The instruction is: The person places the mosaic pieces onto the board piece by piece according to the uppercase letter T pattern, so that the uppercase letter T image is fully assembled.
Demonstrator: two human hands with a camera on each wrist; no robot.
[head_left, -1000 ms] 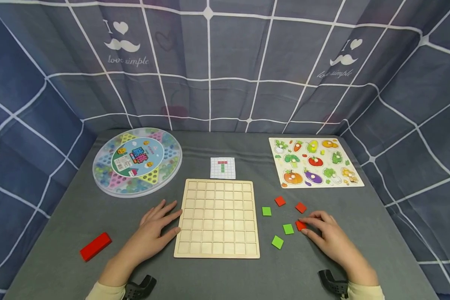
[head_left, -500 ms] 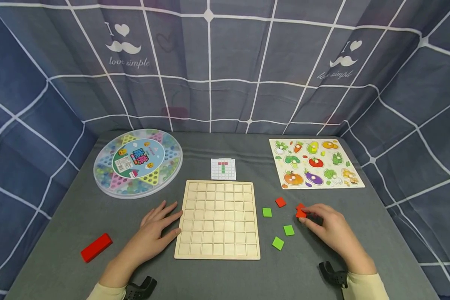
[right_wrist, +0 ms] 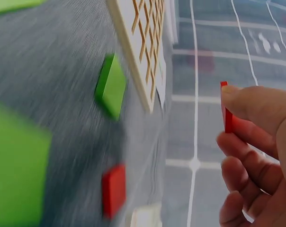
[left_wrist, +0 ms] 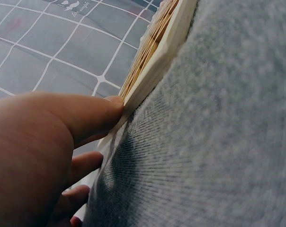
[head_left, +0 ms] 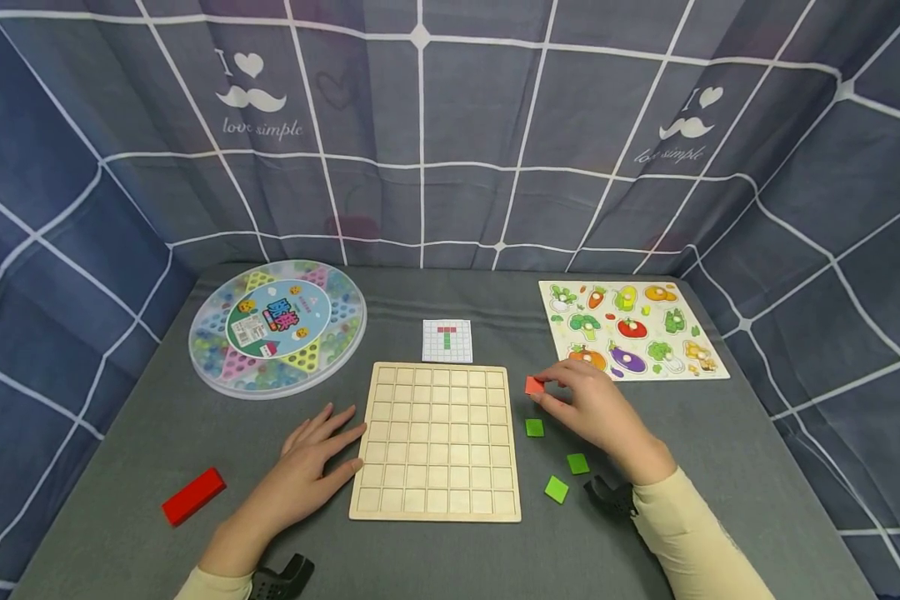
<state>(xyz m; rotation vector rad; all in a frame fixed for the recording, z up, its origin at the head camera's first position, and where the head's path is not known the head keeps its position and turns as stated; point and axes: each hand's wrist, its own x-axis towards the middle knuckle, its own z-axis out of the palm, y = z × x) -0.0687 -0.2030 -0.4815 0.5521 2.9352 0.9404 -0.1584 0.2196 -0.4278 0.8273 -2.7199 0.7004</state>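
Tile (right_wrist: 228, 122) pinched by the right hand (head_left: 592, 408) looks light, stiff and best held by its edges, while the left hand (head_left: 309, 457), fingers spread, touches the board (head_left: 437, 450).

I observe the left hand (left_wrist: 36, 151) with its thumb tip against the edge of a wooden board (left_wrist: 163, 59) on grey cloth (left_wrist: 214, 137); a white-lined curtain (left_wrist: 48, 52) hangs behind.

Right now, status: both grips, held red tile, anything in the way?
Right grip pinching red tile, raised. Left grip touching left edge of wooden board. Possibly in the way: green tile beside board.
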